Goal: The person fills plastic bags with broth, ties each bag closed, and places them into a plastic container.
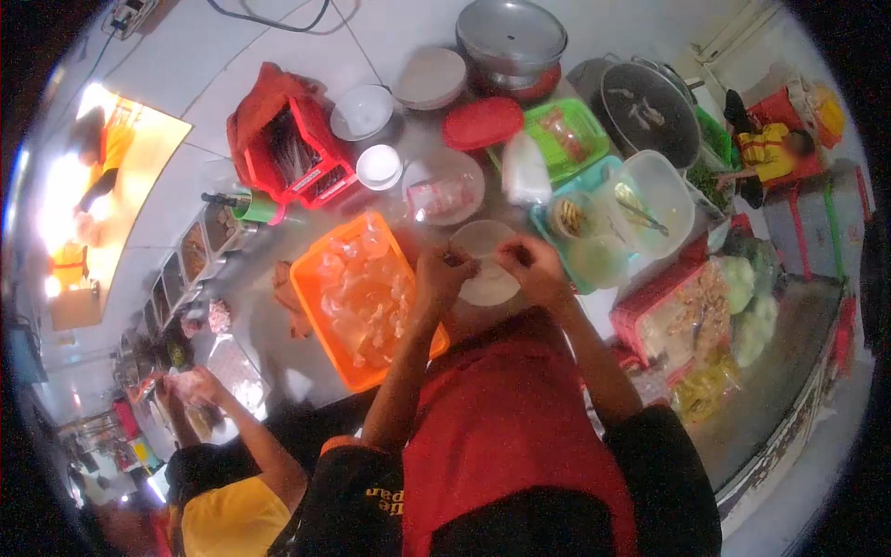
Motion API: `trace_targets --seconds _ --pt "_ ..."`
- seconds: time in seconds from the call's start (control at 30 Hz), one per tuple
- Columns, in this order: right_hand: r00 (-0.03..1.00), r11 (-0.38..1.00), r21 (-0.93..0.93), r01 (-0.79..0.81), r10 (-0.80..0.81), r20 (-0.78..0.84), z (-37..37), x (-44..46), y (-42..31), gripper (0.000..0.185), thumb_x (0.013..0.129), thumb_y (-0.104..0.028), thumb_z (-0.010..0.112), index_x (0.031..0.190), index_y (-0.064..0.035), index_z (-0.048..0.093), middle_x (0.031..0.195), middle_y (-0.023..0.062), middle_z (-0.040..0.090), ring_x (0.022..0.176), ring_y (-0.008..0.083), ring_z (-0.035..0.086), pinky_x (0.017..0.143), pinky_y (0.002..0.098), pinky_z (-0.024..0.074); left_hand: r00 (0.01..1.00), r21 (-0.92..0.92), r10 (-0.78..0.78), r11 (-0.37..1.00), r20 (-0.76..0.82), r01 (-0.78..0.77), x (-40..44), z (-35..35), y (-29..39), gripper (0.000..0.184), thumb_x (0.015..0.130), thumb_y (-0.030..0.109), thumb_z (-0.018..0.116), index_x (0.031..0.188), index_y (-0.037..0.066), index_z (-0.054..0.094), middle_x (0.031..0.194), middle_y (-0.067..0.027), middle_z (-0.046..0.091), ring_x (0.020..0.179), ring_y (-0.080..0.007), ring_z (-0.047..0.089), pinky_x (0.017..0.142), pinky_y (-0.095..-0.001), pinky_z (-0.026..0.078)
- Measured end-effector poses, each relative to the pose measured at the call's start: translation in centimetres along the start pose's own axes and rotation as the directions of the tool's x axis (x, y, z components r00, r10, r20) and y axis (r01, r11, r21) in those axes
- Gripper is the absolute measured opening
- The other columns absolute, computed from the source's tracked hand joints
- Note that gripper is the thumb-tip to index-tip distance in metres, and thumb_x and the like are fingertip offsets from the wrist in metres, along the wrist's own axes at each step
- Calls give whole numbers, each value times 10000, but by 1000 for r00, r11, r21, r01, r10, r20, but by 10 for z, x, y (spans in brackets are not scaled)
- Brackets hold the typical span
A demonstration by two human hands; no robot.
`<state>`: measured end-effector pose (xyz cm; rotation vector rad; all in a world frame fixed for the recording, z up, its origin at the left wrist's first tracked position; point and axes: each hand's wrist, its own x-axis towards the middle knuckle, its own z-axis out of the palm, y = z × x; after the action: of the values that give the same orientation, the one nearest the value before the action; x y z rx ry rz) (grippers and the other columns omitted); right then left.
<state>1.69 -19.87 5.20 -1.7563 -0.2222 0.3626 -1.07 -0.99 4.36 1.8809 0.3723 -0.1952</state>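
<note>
Over the steel table, both hands are raised at either side of a pale, translucent round container [487,278]. My left hand [447,271] is closed at its left rim, fingertips pinched together. At the right rim my right hand [534,265] is also pinched closed. Whatever the fingers hold is too small and blurred to name. Beside my left forearm stands an orange basket [304,278] full of small clear bags. Behind the container lies a clear bag with red print [444,190].
Left of the basket are a red crate [348,153] and metal trays [195,251]. A co-worker's hands [200,385] are at the lower left. At right stand a teal tray [557,265], a clear tub [682,218], a pot [650,139] and a red basket [640,320].
</note>
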Motion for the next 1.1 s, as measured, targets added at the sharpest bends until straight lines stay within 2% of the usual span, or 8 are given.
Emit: trace_targets --seconds 0.13,0.23,0.4,0.53,0.73,0.93,1.03,1.1 --pt "967 932 -271 240 -255 -22 15 0 21 209 794 -122 714 951 -14 626 891 80 614 784 184 563 708 293 479 998 13 58 998 6 -58 2 12 -4 142 716 47 712 811 -5 620 757 -89 659 678 -147 620 627 -278 497" --pt "921 811 -442 383 -374 112 19 11 48 200 801 -99 684 976 -19 629 908 128 610 846 267 579 733 328 487 992 -568 63 823 112 12 3 8 -2 250 719 51 714 940 -5 614 801 -83 654 704 -152 616 639 -275 496" --pt "887 820 -393 416 -461 -24 15 5 -5 143 838 -107 631 946 -13 620 912 158 624 883 333 594 775 397 483 914 3 402 915 -47 -402 7 23 -39 303 786 78 680 1066 8 585 1019 -119 611 939 -231 577 846 -365 470" --pt "795 677 -607 417 -595 -117 21 0 12 130 877 -135 602 910 -9 599 868 142 630 799 295 623 737 389 495 979 -459 193 865 -70 -204 40 96 -137 303 759 50 704 1046 22 611 1097 -168 562 1053 -280 530 926 -401 418" --pt "987 996 94 8 7 -164 -5 2 20 180 933 -231 545 1014 -72 573 836 64 627 719 186 610 641 302 492 955 -197 294 935 -29 -294 20 82 -77 252 752 83 738 983 59 640 1044 -134 606 1032 -316 543 917 -402 421" --pt "948 397 904 -160 318 28 -11 8 17 165 935 -156 531 1058 -46 536 736 8 514 630 83 544 515 190 370 727 -54 646 737 -234 -673 7 61 -17 191 725 64 730 906 81 671 1061 -113 643 1042 -296 553 933 -430 406" --pt "995 634 769 -79 92 27 -27 7 -3 187 910 -161 581 1087 -105 605 741 -12 542 633 104 509 610 247 465 725 103 673 740 -148 -665 13 51 -10 171 695 68 731 859 79 683 1042 -109 640 1030 -307 553 928 -426 406" --pt "996 959 279 54 -71 52 -32 8 -33 217 855 -46 584 1069 -70 606 799 30 546 699 148 556 609 253 453 702 225 695 716 -152 -660 8 39 7 154 685 74 731 833 75 686 1002 -114 634 1006 -310 554 915 -424 405"
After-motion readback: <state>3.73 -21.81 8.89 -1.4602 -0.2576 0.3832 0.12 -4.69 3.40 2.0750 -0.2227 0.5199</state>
